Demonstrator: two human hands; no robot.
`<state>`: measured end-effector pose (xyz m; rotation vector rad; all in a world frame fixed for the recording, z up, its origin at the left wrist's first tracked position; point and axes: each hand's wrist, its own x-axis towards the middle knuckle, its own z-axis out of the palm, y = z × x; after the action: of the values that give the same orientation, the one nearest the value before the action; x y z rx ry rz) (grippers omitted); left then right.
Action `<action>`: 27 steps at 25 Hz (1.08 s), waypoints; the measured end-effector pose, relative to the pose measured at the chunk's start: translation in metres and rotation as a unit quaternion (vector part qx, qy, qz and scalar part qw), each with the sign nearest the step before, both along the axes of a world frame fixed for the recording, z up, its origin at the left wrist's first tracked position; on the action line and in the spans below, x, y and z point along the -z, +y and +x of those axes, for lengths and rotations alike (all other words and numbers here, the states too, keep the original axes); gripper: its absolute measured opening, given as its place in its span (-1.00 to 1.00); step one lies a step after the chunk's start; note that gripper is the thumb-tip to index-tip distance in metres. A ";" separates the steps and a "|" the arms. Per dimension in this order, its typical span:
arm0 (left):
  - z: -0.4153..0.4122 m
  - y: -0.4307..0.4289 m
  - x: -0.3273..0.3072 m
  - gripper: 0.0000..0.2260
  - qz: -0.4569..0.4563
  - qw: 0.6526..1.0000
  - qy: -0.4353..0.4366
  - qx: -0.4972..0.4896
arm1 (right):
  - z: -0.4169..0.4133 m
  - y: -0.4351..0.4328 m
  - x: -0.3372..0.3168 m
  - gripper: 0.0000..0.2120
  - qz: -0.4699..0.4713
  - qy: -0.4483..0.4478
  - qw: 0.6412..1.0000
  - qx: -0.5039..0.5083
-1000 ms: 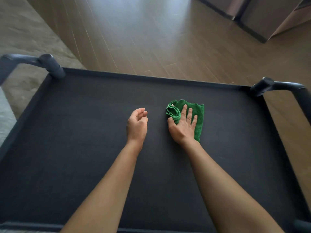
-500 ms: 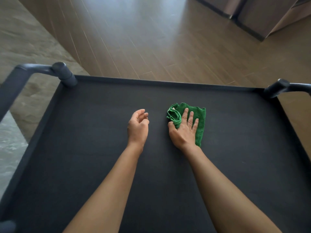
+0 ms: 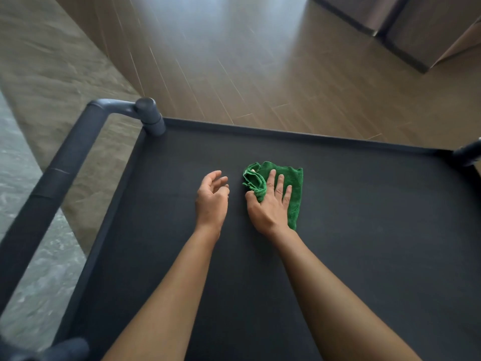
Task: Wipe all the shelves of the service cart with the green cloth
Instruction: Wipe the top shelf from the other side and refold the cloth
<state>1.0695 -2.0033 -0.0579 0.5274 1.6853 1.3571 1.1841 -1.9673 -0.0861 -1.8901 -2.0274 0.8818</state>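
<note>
Green cloth [image 3: 295, 188] lies on the top shelf [image 3: 364, 243] of the service cart, about mid-width and nearer the far edge than the near one. It looks soft, light and limp, so it is likely to bunch. One fold is already rucked up on its left side.

Right hand [image 3: 270, 208] lies flat on the cloth, fingers straight and pressing. Best held under a flat palm. Left hand [image 3: 212, 198] is just beside it, loosely curled and holding nothing.

The shelf's low rim [image 3: 286, 133] makes it a shallow tray.

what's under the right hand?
The green cloth, lying on the cart's black shelf. The right hand presses on it; the cloth beneath the palm is hidden.
</note>
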 end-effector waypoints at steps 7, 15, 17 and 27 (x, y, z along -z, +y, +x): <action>-0.052 -0.018 -0.004 -0.67 0.007 0.998 -0.004 -0.063 | -0.071 -0.012 -0.002 -0.23 -0.021 0.019 0.999 -0.040; -0.095 -0.033 -0.003 -0.72 0.020 0.994 -0.008 -0.104 | -0.137 -0.020 -0.006 -0.26 -0.062 0.062 0.994 -0.062; -0.102 -0.036 -0.002 -0.74 0.022 0.994 0.002 -0.103 | -0.152 -0.021 -0.005 -0.28 -0.070 0.074 0.991 -0.084; -0.118 -0.042 -0.012 -0.74 0.069 0.987 0.072 -0.123 | -0.200 -0.028 -0.025 -0.73 -0.217 0.268 0.936 -0.074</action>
<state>0.9511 -2.0451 -0.0460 0.5190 1.8290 1.6561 0.9845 -1.9951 -0.0609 -1.4420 -1.7387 1.7806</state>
